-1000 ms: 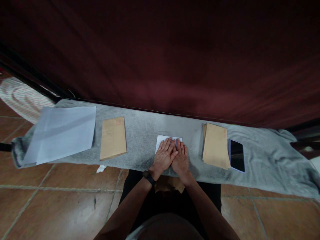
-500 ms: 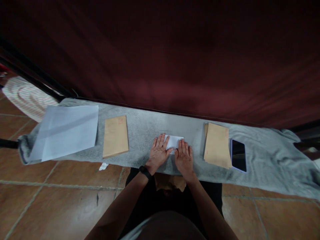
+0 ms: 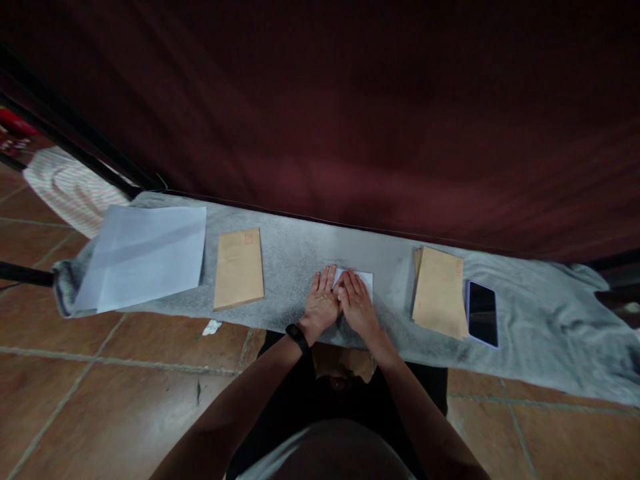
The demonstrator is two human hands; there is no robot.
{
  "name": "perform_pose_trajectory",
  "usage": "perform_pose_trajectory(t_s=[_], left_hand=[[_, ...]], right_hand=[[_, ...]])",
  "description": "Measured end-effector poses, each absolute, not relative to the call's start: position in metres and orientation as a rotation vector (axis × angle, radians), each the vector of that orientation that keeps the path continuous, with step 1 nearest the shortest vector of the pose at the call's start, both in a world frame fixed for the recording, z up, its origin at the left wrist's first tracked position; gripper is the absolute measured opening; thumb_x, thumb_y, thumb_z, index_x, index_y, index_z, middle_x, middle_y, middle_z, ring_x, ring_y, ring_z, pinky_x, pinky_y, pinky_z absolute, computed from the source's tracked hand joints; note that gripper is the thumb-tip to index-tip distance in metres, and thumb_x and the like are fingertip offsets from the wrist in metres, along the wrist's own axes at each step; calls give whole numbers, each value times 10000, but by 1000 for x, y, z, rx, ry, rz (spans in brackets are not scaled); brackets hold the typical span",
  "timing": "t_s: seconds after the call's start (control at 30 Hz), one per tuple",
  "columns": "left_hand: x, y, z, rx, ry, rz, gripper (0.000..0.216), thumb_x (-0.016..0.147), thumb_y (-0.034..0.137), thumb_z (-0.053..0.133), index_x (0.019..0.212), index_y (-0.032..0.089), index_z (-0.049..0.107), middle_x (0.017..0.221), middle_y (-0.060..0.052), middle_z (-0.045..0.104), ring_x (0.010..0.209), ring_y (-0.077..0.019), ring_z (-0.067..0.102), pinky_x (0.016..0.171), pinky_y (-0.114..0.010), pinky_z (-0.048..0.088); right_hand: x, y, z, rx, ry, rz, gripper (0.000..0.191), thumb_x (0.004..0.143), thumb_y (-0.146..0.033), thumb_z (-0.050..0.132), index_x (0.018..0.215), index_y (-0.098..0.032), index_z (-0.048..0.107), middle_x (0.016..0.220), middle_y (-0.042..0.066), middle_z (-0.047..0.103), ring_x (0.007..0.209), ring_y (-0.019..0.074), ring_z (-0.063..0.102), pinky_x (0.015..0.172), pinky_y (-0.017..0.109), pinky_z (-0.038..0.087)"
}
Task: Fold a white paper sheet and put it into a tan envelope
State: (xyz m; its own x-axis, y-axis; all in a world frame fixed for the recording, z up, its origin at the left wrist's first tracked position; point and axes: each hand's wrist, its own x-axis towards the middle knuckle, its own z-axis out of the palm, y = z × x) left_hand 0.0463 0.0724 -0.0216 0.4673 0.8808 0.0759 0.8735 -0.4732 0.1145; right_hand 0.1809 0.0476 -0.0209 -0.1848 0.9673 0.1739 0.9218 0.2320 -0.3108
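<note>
Dark red curtain (image 3: 320, 120) beyond, gray cloth (image 3: 290, 260) before it; large white sheets (image 3: 155, 250) at left, brown envelopes (image 3: 439, 293) at right. Now brings right hand (image 3: 359, 310), fingers close together, leftward to meet left hand (image 3: 323, 305), fingers slightly spread, closing the earlier gap; covers more of small white paper (image 3: 369, 281) at near middle, apparently pressing it flat.

The small paper (image 3: 368, 280) looks white to me, the envelopes (image 3: 439, 292) tan with red print, the phone (image 3: 483, 315) black edged in lavender, the cloth (image 3: 295, 247) mottled grey.
</note>
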Motion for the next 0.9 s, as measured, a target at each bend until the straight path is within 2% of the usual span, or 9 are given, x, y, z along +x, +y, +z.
perform_pose_trajectory(t_s=[0.07, 0.13, 0.37, 0.5, 0.73, 0.9], left_hand=[[47, 72, -23, 2647, 1590, 190, 648, 987, 261, 396, 1614, 158, 270, 1688, -131, 223, 1563, -294, 202, 1269, -530, 174], [47, 73, -24, 2651, 1590, 203, 648, 983, 237, 392, 1614, 155, 268, 1686, -136, 228, 1561, -294, 209, 1267, -529, 178], [41, 75, -21, 2646, 1543, 280, 640, 1014, 429, 431, 1595, 181, 328, 1680, -156, 241, 1556, -320, 219, 1258, -520, 195], [37, 77, -19, 2664, 1514, 277, 677, 1008, 502, 444, 1594, 183, 330, 1678, -151, 251, 1552, -316, 235, 1261, -505, 190], [23, 78, -15, 2640, 1558, 247, 670, 1035, 516, 353, 1593, 148, 325, 1656, -132, 312, 1549, -276, 253, 1268, -486, 202], [9, 79, -14, 2620, 1597, 226, 617, 1056, 457, 279, 1589, 152, 335, 1653, -89, 322, 1551, -262, 250, 1267, -490, 205]], right_hand=[[175, 51, -24, -1769, -2206, 203, 549, 1080, -301, 246, 1547, -52, 394, 1617, 177, 376, 1530, 253, 294, 1255, 463, 248], [175, 52, -28, -1812, -2183, 178, 564, 1086, -333, 246, 1551, -46, 384, 1620, 178, 366, 1532, 258, 288, 1257, 464, 235], [190, 48, -35, -1884, -2132, 19, 552, 1091, -342, 254, 1569, -91, 366, 1632, 164, 347, 1526, 282, 296, 1236, 498, 242], [199, 45, -38, -1907, -2125, -32, 551, 1090, -329, 257, 1567, -74, 361, 1635, 167, 339, 1526, 295, 290, 1228, 500, 248], [213, 37, -40, -1931, -2084, -48, 567, 1083, -332, 298, 1576, -53, 329, 1623, 184, 359, 1501, 303, 330, 1215, 507, 266], [223, 32, -39, -1960, -2058, -30, 583, 1077, -352, 307, 1589, -72, 306, 1624, 174, 362, 1491, 298, 349, 1218, 512, 258]])
